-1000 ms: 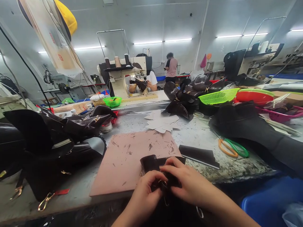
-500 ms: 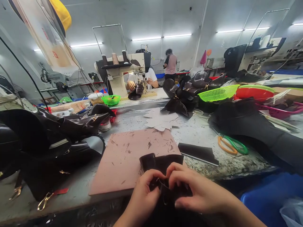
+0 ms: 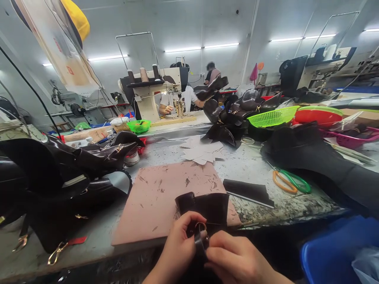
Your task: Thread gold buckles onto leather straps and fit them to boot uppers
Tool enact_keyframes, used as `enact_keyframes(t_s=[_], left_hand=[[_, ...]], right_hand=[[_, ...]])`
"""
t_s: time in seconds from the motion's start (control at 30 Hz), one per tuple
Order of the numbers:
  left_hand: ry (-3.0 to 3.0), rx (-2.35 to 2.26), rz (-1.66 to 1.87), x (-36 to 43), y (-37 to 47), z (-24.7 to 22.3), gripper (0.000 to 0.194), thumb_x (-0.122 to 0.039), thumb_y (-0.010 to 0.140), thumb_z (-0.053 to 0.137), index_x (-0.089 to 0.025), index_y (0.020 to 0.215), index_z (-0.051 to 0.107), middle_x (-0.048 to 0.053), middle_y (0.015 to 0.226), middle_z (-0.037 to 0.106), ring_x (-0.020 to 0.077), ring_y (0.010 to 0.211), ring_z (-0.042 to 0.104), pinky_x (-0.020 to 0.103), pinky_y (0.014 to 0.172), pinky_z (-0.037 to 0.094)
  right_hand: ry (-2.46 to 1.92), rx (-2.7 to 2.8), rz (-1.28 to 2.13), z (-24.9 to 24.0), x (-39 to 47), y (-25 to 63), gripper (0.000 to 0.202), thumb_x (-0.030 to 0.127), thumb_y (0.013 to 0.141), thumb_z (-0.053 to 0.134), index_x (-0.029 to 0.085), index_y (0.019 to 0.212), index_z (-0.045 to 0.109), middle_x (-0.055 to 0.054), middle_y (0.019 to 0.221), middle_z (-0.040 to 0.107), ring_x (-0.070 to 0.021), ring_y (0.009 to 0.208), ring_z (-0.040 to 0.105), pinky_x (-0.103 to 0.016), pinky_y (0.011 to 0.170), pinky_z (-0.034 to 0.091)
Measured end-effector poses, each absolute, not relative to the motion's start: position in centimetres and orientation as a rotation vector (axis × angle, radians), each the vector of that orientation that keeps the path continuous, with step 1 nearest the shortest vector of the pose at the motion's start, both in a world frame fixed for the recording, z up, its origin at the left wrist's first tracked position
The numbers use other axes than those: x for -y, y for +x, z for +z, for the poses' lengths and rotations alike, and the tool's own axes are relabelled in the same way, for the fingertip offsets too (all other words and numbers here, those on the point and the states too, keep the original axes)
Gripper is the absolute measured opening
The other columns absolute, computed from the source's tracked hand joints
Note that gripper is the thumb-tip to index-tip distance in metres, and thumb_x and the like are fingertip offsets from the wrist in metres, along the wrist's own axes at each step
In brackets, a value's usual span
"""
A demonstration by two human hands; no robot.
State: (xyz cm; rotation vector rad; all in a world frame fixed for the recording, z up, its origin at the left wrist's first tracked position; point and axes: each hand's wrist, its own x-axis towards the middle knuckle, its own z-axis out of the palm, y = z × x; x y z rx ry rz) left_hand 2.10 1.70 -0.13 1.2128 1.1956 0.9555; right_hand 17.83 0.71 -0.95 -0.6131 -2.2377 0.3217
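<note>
A glossy dark leather boot upper (image 3: pixel 211 203) lies over the front edge of a pinkish board (image 3: pixel 148 205). My left hand (image 3: pixel 179 240) is closed on it near a gold ring (image 3: pixel 201 225), thumb and forefinger curled around that spot. A narrow dark leather strap (image 3: pixel 199 242) loops up between my hands. The fingers of my right hand (image 3: pixel 237 254) are closed together, pinching the strap beside the ring. Its fingertips partly hide the strap's end.
Dark leather uppers (image 3: pixel 97 157) are piled at left, with gold clasps (image 3: pixel 56 252) hanging in front. White paper pieces (image 3: pixel 201 150) lie behind the board. Orange-and-green scissors (image 3: pixel 291 182) and a blue bin (image 3: pixel 334 252) are at right. A co-worker sits behind a sewing machine (image 3: pixel 151 90).
My right hand has moved lower and its fingers have closed in; the strap and gold ring now show between my hands. Across the bench, the co-worker has lifted a dark piece away from the machine.
</note>
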Motion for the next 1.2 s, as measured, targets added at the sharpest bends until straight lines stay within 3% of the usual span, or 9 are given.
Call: enact_keyframes(t_s=[0.4,0.47,0.57,0.7,0.77,0.9,1.0,1.1,1.2], left_hand=[[1.390,-1.206,0.909,-2.0,2.1,0.2,0.010,-0.025,0.071,0.059,-0.018,0.078,0.059,0.000,0.072,0.058,0.0143,0.068,0.050,0.024,0.063,0.040],[1.470,-1.228,0.871,-2.0,2.0,0.0,0.006,-0.023,0.074,0.057,-0.018,0.078,0.059,0.000,0.073,0.058,0.0142,0.069,0.051,0.023,0.063,0.039],[1.561,-1.262,0.819,-1.9,1.9,-0.5,0.005,-0.017,0.074,0.055,-0.018,0.077,0.059,0.000,0.073,0.059,0.0140,0.068,0.051,0.023,0.063,0.038],[1.599,-1.287,0.806,-1.8,2.1,-0.8,0.008,-0.015,0.074,0.054,-0.018,0.077,0.060,0.000,0.074,0.059,0.0141,0.069,0.051,0.023,0.062,0.037],[1.619,-1.304,0.804,-1.8,2.2,-0.8,0.008,-0.015,0.074,0.053,-0.018,0.077,0.060,0.000,0.075,0.059,0.0145,0.069,0.051,0.023,0.062,0.037],[1.669,-1.372,0.783,-1.9,2.1,-0.8,0.009,-0.017,0.075,0.053,-0.019,0.078,0.061,0.001,0.075,0.058,0.0156,0.070,0.051,0.025,0.063,0.038],[1.725,-1.404,0.739,-1.9,2.0,-0.9,0.019,-0.010,0.072,0.048,-0.019,0.082,0.061,0.001,0.079,0.060,0.0163,0.074,0.053,0.026,0.067,0.040],[1.768,-1.426,0.697,-2.0,2.1,-0.9,0.030,-0.004,0.066,0.044,-0.019,0.085,0.061,0.002,0.083,0.060,0.0169,0.079,0.054,0.027,0.072,0.041],[1.771,-1.433,0.701,-2.0,2.3,-0.9,0.030,-0.004,0.066,0.043,-0.019,0.085,0.061,0.002,0.084,0.060,0.0170,0.079,0.054,0.028,0.073,0.041]], right_hand=[[-0.946,2.140,0.102,-1.9,-1.9,18.4,0.020,0.007,0.080,0.041,0.018,0.078,0.058,-0.004,0.065,0.057,-0.0144,0.056,0.054,-0.024,0.051,0.043],[-1.071,2.137,0.168,-2.0,-2.5,18.7,0.022,0.009,0.075,0.049,0.018,0.092,0.058,-0.006,0.081,0.060,-0.0170,0.067,0.058,-0.026,0.058,0.047],[-1.233,2.324,0.301,-1.4,-3.8,19.0,0.044,0.012,0.066,0.058,0.020,0.109,0.055,-0.010,0.106,0.054,-0.0230,0.088,0.058,-0.033,0.072,0.048],[-1.276,2.543,0.480,0.2,-5.3,19.6,0.016,0.010,0.065,0.062,0.018,0.078,0.057,-0.003,0.088,0.057,-0.0184,0.077,0.056,-0.027,0.063,0.042],[-1.236,2.554,0.600,0.9,-6.0,19.9,0.015,0.009,0.063,0.064,0.018,0.069,0.054,0.001,0.075,0.057,-0.0157,0.069,0.054,-0.023,0.057,0.037],[-1.159,2.419,0.946,1.4,-6.6,20.5,0.015,0.005,0.068,0.060,0.019,0.072,0.057,0.004,0.066,0.059,-0.0126,0.061,0.054,-0.020,0.052,0.037],[-1.212,2.303,0.711,1.1,-6.4,20.6,0.018,0.005,0.076,0.052,0.019,0.084,0.060,-0.002,0.081,0.063,-0.0169,0.074,0.058,-0.026,0.065,0.044],[-1.292,2.287,0.368,1.1,-5.8,20.4,0.015,0.010,0.082,0.044,0.017,0.082,0.057,-0.007,0.083,0.060,-0.0209,0.076,0.057,-0.032,0.067,0.043],[-1.212,2.230,0.615,1.6,-5.1,20.0,0.015,0.016,0.086,0.038,0.018,0.084,0.053,-0.004,0.078,0.059,-0.0166,0.068,0.055,-0.028,0.061,0.042]])
